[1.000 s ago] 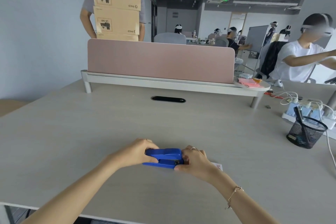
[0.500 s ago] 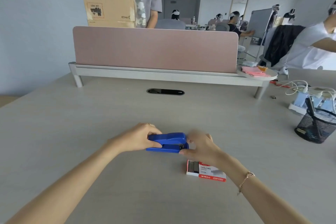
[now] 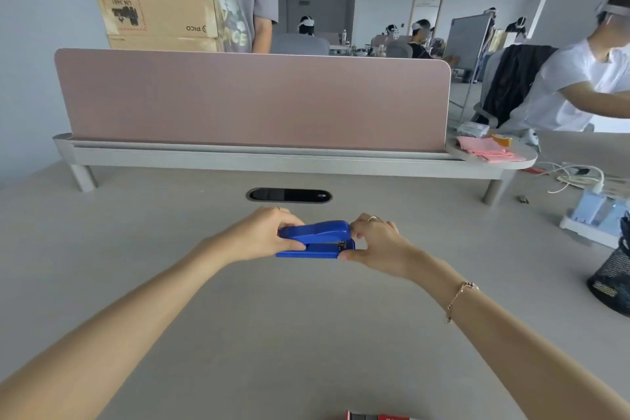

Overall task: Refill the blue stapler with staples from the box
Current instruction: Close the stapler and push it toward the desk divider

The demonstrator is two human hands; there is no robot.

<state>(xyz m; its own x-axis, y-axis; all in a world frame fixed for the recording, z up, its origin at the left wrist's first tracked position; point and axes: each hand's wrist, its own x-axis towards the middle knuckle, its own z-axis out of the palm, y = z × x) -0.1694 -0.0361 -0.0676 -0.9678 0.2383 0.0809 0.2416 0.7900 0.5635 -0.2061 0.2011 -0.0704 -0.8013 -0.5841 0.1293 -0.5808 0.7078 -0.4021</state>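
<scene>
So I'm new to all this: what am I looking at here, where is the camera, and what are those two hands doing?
No machine here: a person is working with bare hands. The camera sits on that person's head and looks forward and down, so the two arms reach in from the bottom of the picture. The left hand grips the back end of the blue stapler, and the right hand pinches its front end. The stapler is held at or just above a pale desk; I cannot tell if it touches. At the bottom edge, a red sliver of the staple box peeks in. Farther back stand a pink divider screen and, at the right edge, a black mesh pen cup. Other people work behind.
</scene>
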